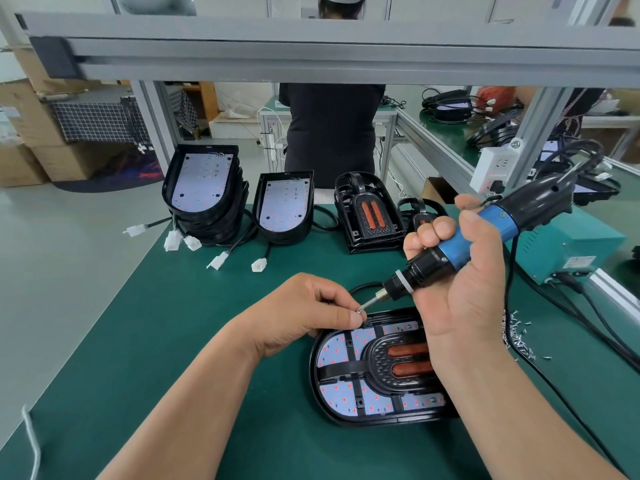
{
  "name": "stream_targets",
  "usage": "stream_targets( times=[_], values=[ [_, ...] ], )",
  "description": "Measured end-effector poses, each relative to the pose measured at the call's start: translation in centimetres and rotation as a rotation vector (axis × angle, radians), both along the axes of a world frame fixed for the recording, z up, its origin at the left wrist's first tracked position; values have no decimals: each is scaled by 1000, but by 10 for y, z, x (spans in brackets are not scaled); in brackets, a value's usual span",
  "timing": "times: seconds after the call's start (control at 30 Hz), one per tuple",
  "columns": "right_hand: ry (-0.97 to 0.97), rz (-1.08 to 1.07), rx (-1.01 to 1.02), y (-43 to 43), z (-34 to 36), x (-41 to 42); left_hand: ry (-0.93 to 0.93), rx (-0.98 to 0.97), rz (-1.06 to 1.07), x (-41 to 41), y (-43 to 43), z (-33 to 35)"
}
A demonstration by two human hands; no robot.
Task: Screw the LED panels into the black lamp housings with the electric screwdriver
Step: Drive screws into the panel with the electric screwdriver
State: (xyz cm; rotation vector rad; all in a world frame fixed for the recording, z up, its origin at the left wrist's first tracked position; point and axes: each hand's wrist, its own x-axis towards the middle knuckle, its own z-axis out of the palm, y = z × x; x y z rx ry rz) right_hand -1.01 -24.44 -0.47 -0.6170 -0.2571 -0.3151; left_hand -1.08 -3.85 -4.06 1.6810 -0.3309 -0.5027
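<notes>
A black lamp housing (346, 415) lies flat on the green mat in front of me, with a white LED panel (334, 351) showing through its ribs and two orange tubes in the middle. My right hand (460, 282) grips the blue and black electric screwdriver (460, 242), tilted so that its bit points down and left above the housing's far edge. My left hand (311, 310) pinches a small silver screw (361, 309) at the tip of the bit.
Stacked housings with panels (204, 188), another one (285, 206) and empty black frames (369, 213) stand at the mat's far side, with white connectors (180, 239) trailing. Loose screws (519, 336) lie at the right. A teal power box (568, 249) and cables sit far right. A person stands beyond the bench.
</notes>
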Motion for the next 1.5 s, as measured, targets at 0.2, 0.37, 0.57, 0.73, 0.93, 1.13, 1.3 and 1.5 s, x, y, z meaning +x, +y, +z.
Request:
stream_targets(
  times=[0.2,0.37,0.57,0.73,0.93,1.13,1.3,1.5],
  values=[
    [-10,-16,-44,-1,0,0,-17,-16,17,0,0,-1],
    [1,-17,-13,-1,0,0,-39,-5,12,0,1,0],
    [-1,-15,-12,-1,0,-1,-35,13,10,0,1,-1],
    [1,-22,-37,-1,1,-2,-33,9,3,0,1,-1],
    [-50,-29,-112,0,3,-5,-67,-19,-8,1,1,-3],
    [-100,-17,-178,1,8,-6,-82,-13,5,2,1,-4],
    [-142,71,-182,-1,9,-7,-126,23,-31,1,3,0],
    [-138,96,-186,-3,10,-7,-152,46,-43,0,3,4]
  ],
)
